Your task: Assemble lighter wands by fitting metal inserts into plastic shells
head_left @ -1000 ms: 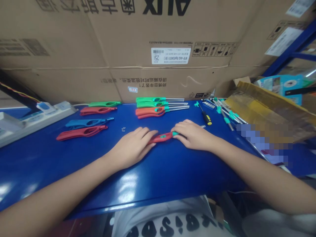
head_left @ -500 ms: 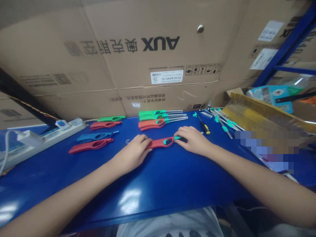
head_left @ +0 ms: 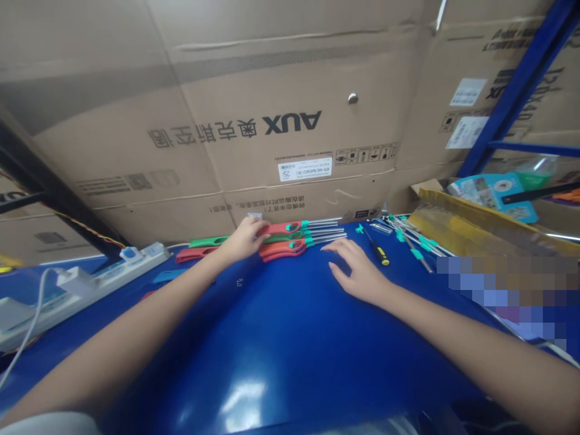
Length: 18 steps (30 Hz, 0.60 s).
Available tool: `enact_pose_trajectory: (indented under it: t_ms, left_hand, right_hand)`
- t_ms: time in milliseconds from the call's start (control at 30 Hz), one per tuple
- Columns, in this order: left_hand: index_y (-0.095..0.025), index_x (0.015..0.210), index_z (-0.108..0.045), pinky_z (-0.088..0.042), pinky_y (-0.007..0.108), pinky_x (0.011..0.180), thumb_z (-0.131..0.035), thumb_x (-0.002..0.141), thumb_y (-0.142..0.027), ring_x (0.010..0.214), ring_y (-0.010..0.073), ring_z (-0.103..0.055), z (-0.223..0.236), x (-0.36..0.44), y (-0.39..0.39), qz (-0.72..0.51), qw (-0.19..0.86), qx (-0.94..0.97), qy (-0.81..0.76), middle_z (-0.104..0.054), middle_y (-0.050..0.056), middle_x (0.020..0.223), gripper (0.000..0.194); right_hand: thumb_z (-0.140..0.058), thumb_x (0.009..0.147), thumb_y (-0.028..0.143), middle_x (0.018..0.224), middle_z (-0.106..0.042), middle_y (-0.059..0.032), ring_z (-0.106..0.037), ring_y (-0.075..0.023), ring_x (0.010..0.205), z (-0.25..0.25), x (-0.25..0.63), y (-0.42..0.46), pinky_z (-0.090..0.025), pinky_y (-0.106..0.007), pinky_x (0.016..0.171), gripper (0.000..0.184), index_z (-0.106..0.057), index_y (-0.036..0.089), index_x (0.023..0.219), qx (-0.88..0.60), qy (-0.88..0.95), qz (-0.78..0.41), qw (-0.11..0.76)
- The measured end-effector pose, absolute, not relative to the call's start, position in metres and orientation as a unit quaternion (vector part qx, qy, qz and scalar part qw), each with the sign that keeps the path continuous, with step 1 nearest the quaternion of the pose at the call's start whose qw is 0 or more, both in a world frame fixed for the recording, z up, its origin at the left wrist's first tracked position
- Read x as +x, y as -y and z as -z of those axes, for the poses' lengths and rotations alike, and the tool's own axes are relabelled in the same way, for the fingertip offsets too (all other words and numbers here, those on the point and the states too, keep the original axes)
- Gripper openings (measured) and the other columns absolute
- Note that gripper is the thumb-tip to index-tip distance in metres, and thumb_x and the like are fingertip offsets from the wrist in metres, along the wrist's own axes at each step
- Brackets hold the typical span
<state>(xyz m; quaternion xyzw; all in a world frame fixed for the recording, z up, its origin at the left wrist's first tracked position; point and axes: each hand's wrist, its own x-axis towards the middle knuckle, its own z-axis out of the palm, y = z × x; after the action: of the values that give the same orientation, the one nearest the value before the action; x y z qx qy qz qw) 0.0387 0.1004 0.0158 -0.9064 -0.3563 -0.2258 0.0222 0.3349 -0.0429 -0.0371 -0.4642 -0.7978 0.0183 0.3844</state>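
Note:
My left hand (head_left: 248,238) is closed on the rear end of a red long-necked lighter (head_left: 280,228), holding it at the back of a row of lighters. In that row lie a green lighter (head_left: 295,235) and an orange-red lighter (head_left: 281,249), their metal tubes pointing right. My right hand (head_left: 360,270) hovers just right of the tubes, fingers apart and nothing in it. Left of my left hand are a green handle (head_left: 209,241) and a red handle (head_left: 190,254). A blue handle (head_left: 167,276) is partly hidden by my left forearm.
A yellow-and-black screwdriver (head_left: 379,249) lies right of the row. Beyond it are metal tubes with teal parts (head_left: 414,246) and a yellow-taped carton (head_left: 475,225). A white power strip (head_left: 102,275) runs along the left. Cardboard (head_left: 226,169) walls off the back.
My left hand has carried the red lighter forward from the table's middle to the row. The right hand has let go of its front end and opened. The view has tilted up.

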Motion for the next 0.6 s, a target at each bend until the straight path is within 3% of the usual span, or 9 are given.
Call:
enact_pose_trajectory:
  t_ms: [133, 267, 400, 600]
  left_hand:
    - [-0.014, 0.113, -0.066, -0.051, 0.047, 0.098, -0.053, 0.096, -0.033, 0.104, 0.0270, -0.059, -0.014, 0.045, -0.094, 0.246, 0.000, -0.906, 0.345, -0.062, 0.012, 0.103, 0.028]
    - [-0.015, 0.113, -0.067, -0.054, 0.040, 0.090, -0.055, 0.097, -0.041, 0.095, 0.0224, -0.062, -0.016, 0.045, -0.061, 0.256, -0.027, -0.911, 0.322, -0.062, 0.009, 0.101, 0.032]
    - [-0.017, 0.117, -0.068, -0.055, 0.038, 0.089, -0.056, 0.098, -0.036, 0.096, 0.0221, -0.063, -0.008, 0.040, -0.029, 0.219, -0.044, -0.929, 0.295, -0.064, 0.009, 0.103, 0.030]
    - [-0.016, 0.118, -0.069, -0.056, 0.038, 0.092, -0.053, 0.098, -0.026, 0.103, 0.0250, -0.065, 0.013, 0.034, -0.019, 0.137, 0.026, -0.934, 0.329, -0.067, 0.014, 0.110, 0.028]
  right_hand:
    - [-0.054, 0.090, 0.015, 0.117, -0.065, -0.0118, -0.062, -0.0276, 0.112, 0.041, 0.333, 0.042, -0.051, -0.051, 0.097, 0.031, -0.058, 0.023, 0.120, -0.456, 0.796, -0.041, 0.396]
    - [-0.052, 0.091, 0.013, 0.104, -0.065, -0.0091, -0.064, -0.0244, 0.096, 0.035, 0.332, 0.044, -0.054, -0.045, 0.088, 0.024, -0.061, 0.023, 0.111, -0.442, 0.766, -0.027, 0.466]
    - [-0.050, 0.092, 0.013, 0.096, -0.064, -0.0071, -0.063, -0.0232, 0.089, 0.031, 0.330, 0.046, -0.054, -0.042, 0.083, 0.020, -0.061, 0.023, 0.104, -0.434, 0.750, -0.024, 0.499]
    - [-0.051, 0.089, 0.011, 0.092, -0.063, -0.0060, -0.062, -0.0223, 0.087, 0.036, 0.327, 0.046, -0.052, -0.041, 0.082, 0.022, -0.062, 0.022, 0.104, -0.437, 0.765, -0.041, 0.471]
